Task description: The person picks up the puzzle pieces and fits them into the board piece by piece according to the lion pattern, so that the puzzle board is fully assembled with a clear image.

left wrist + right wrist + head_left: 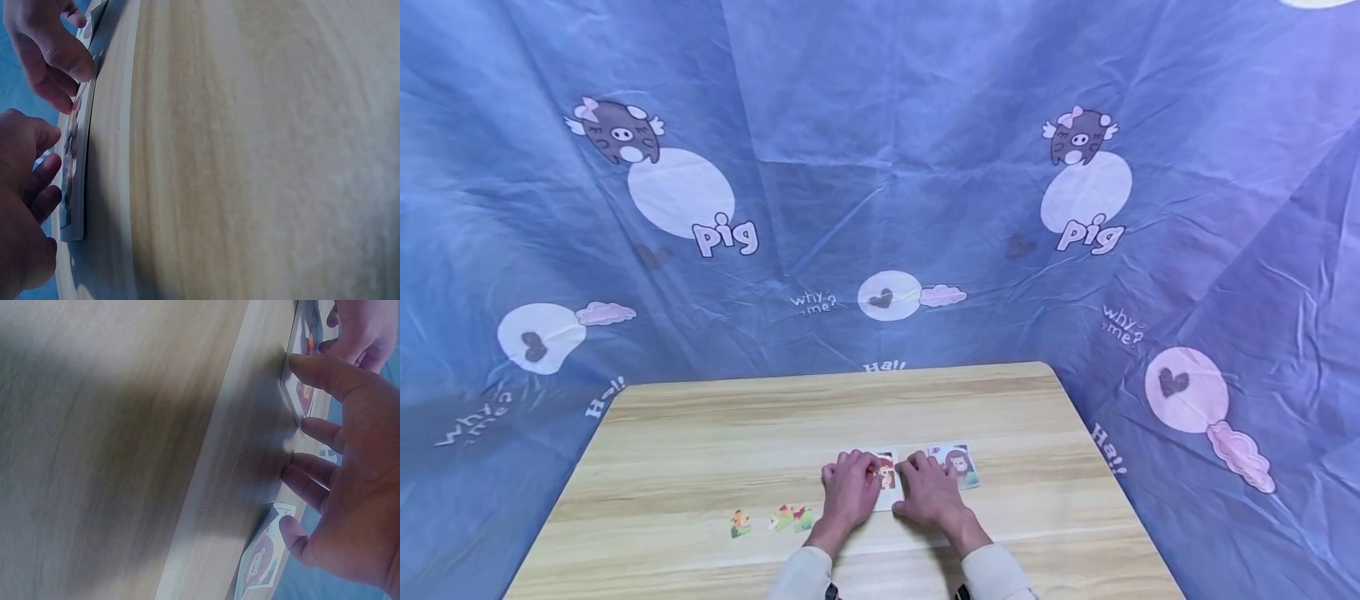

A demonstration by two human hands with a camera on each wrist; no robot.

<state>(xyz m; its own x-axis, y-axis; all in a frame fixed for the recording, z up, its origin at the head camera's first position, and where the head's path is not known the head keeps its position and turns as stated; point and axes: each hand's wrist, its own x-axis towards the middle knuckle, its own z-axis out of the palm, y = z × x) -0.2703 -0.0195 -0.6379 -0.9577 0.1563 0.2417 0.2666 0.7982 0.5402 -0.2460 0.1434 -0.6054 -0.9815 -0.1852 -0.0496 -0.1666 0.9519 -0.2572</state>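
Observation:
A flat white-bordered jigsaw puzzle board [887, 497] with colourful picture pieces on it lies between the two hands. My left hand [850, 487] is over the board's left part, its thumb and fingers bent loosely above the picture; in the left wrist view I cannot tell whether the fingertips touch it. My right hand [931, 496] holds the board's right end, with thumb and index finger at its edge in the right wrist view. Its other fingers spread towards a lion picture card [957, 463], which they partly cover in the head view.
On the wooden table [700, 425], several loose puzzle pieces [792, 517] lie left of the hands, with a single piece [740, 523] farther left. A blue printed cloth [820, 125] hangs behind the table and at its sides.

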